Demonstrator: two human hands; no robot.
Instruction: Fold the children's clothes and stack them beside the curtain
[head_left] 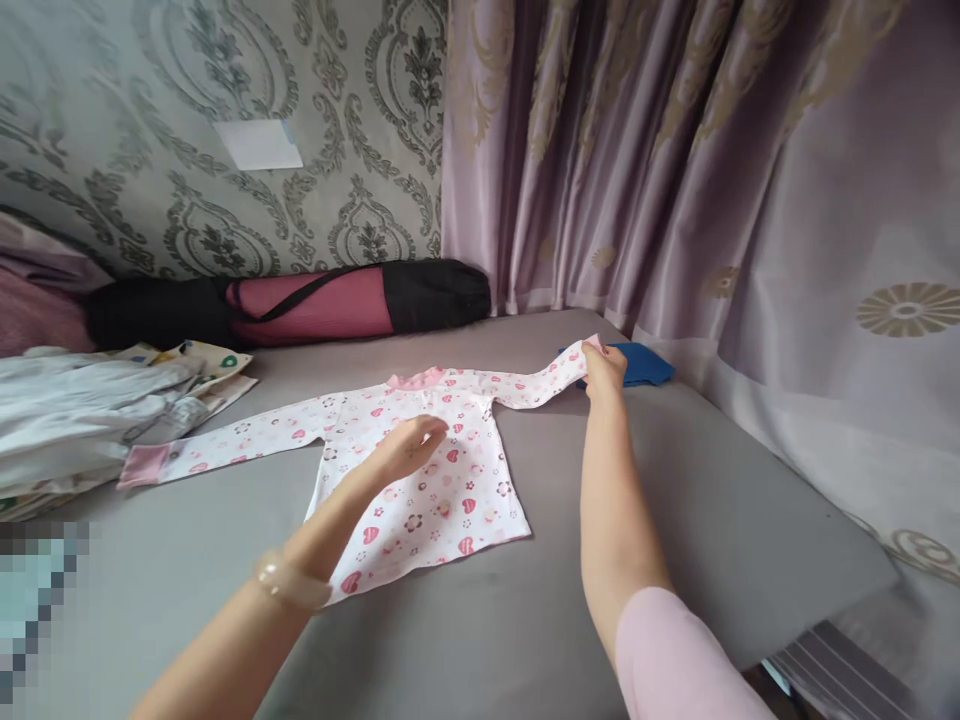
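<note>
A child's long-sleeved shirt [420,515], white with pink hearts and flowers, is spread on the grey surface, its pink collar at the far side. My right hand [604,370] grips the cuff end of the right-hand sleeve and holds it raised a little. Over the chest of the shirt hovers my left hand [409,447], fingers loosely curved and slightly apart, with nothing visible in it. The left-hand sleeve stretches out flat to its pink cuff [145,465]. Behind my right hand lies a folded blue cloth [646,364].
A pile of white clothes [82,415] sits at the left, touching distance from the cuff. Along the patterned wall lies a long black and dark pink bag [322,303]. Purple curtains [570,150] hang at the back right. The grey surface [735,510] has an edge at the right.
</note>
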